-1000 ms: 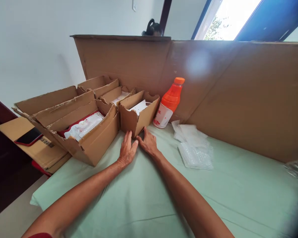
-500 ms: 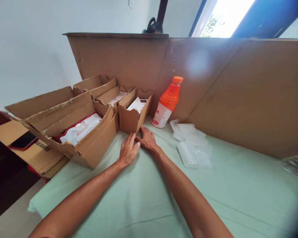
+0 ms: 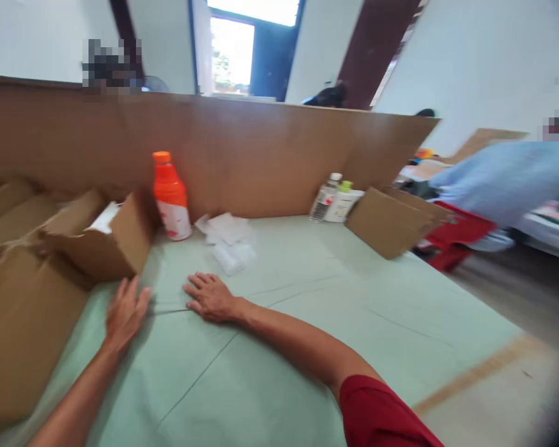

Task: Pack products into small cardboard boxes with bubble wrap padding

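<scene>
My left hand (image 3: 125, 312) rests on the pale green cloth (image 3: 279, 360) just in front of a small cardboard box (image 3: 107, 248), its fingers stretched out and slightly blurred. To its right, my right hand (image 3: 210, 297) lies flat on the cloth, fingers a little apart and nothing in them. White paper shows inside the small box. Behind my hands stands an upright orange bottle (image 3: 171, 197) with a white and red label. A white sheet pile (image 3: 227, 228) and a clear plastic packet (image 3: 233, 256) lie just beyond my right hand.
A cardboard wall (image 3: 261, 161) borders the table's back. Larger cardboard boxes (image 3: 23, 335) fill the left. At the back right are a clear bottle (image 3: 326, 198), a white bottle (image 3: 342, 206) and another cardboard box (image 3: 386, 223). A person in light blue (image 3: 507, 180) is beyond the right edge.
The camera view has swung right, bringing the bottles and box at the back right into sight. My hands have moved apart, the right one sliding right across the cloth.
</scene>
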`<state>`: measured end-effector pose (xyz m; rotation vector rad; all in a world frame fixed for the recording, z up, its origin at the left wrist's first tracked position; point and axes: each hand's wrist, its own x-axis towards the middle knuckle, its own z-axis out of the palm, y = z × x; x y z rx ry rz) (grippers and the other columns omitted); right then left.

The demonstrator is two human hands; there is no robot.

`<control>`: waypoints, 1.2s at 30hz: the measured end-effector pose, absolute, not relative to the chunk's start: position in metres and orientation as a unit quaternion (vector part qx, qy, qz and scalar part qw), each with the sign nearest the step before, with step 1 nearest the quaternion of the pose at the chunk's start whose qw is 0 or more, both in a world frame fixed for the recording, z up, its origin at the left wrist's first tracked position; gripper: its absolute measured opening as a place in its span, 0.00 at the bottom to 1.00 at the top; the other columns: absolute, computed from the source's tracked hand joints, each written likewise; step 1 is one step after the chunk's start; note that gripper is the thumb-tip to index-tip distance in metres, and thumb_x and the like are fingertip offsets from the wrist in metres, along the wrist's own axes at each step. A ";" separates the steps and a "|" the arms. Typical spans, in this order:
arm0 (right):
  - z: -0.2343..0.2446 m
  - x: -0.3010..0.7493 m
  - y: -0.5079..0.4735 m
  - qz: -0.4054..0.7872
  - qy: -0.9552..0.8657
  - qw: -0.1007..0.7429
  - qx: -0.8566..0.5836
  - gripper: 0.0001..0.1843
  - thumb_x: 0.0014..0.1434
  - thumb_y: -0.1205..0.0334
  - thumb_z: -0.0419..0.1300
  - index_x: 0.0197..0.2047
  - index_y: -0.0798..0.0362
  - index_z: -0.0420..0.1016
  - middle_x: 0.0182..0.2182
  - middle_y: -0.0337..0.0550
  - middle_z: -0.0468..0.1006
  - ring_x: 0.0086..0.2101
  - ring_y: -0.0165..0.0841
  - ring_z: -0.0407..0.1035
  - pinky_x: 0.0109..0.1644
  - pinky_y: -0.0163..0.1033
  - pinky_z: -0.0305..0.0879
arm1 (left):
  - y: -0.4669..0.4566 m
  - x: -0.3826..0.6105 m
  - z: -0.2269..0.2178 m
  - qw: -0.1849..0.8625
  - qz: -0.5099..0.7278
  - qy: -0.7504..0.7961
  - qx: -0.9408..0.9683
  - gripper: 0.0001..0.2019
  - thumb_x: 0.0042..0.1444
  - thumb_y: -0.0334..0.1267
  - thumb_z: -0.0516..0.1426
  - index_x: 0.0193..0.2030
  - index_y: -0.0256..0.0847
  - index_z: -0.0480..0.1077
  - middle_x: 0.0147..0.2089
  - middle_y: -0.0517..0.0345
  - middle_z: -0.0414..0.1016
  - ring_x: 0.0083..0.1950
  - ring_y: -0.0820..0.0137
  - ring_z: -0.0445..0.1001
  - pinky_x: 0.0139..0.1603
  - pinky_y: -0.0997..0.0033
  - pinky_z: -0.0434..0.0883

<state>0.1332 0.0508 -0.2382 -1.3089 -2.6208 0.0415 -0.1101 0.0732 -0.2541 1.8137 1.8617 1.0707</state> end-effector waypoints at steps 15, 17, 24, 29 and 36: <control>-0.137 0.481 -0.051 -0.131 -0.603 0.239 -0.749 0.27 0.58 0.69 0.63 0.61 0.59 0.71 0.63 0.61 0.71 0.62 0.49 0.62 0.63 0.56 0.55 | -0.029 -0.009 -0.278 -0.044 0.250 0.315 0.915 0.28 0.61 0.50 0.56 0.67 0.47 0.66 0.70 0.44 0.67 0.66 0.48 0.70 0.62 0.44 0.70; -0.105 0.531 -0.041 -0.162 -0.540 0.254 -0.786 0.30 0.60 0.72 0.60 0.65 0.63 0.65 0.67 0.67 0.63 0.65 0.52 0.56 0.64 0.60 0.49 | -0.070 0.032 -0.273 -0.051 0.215 0.220 0.950 0.33 0.60 0.49 0.58 0.71 0.45 0.62 0.73 0.44 0.62 0.71 0.51 0.64 0.69 0.48 0.64; -0.076 0.649 -0.019 -0.153 -0.400 0.239 -0.871 0.20 0.68 0.54 0.56 0.56 0.60 0.72 0.53 0.74 0.72 0.59 0.62 0.59 0.57 0.72 0.45 | -0.150 0.123 -0.269 -0.030 0.227 0.048 0.972 0.19 0.68 0.42 0.56 0.64 0.48 0.69 0.72 0.55 0.65 0.76 0.59 0.56 0.78 0.47 0.44; -0.084 0.643 -0.022 -0.154 -0.454 0.234 -0.846 0.14 0.68 0.57 0.52 0.36 0.49 0.76 0.38 0.55 0.79 0.51 0.56 0.70 0.55 0.68 0.53 | -0.151 0.119 -0.276 0.049 0.221 0.049 0.973 0.16 0.70 0.37 0.53 0.62 0.47 0.70 0.69 0.58 0.70 0.75 0.62 0.57 0.78 0.53 0.45; -0.099 0.547 -0.079 -0.190 -0.596 0.245 -0.741 0.08 0.60 0.59 0.59 0.37 0.50 0.79 0.37 0.50 0.83 0.43 0.48 0.75 0.51 0.56 0.64 | -0.149 0.103 -0.277 0.277 0.275 0.153 0.908 0.35 0.61 0.53 0.58 0.73 0.50 0.56 0.71 0.43 0.65 0.71 0.51 0.64 0.68 0.47 0.67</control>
